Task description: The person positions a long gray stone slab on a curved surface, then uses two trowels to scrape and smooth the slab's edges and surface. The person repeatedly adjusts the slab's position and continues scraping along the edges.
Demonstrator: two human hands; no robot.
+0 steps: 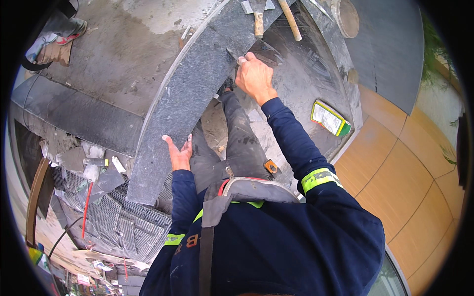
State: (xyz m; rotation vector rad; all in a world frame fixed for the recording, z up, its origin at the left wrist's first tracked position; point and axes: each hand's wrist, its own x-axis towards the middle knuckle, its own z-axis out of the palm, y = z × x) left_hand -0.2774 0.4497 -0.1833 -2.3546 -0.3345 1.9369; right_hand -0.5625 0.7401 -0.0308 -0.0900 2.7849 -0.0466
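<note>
A long dark grey stone slab (pixel 185 84) with a curved edge runs in front of me. My left hand (pixel 180 154) has its fingers spread at the slab's near side, thumb and fingertips by its edge, holding nothing. Farther ahead, my right hand (pixel 255 78) is closed around a small tool with a pointed thin tip (pixel 231 53) over the slab. Its handle is hidden in my fist, so the exact kind does not show. Beyond that hand lie a wide scraper (pixel 258 22) with a wooden handle and a hammer-like wooden handle (pixel 290 19), its head out of view.
A green and yellow box (pixel 330 118) lies on the dusty floor to the right. An orange tape measure (pixel 270 166) is at my hip. Mesh-backed tile pieces (pixel 106 212) and a red rod (pixel 87 209) lie at left. Another person's shoe (pixel 72 32) shows at upper left.
</note>
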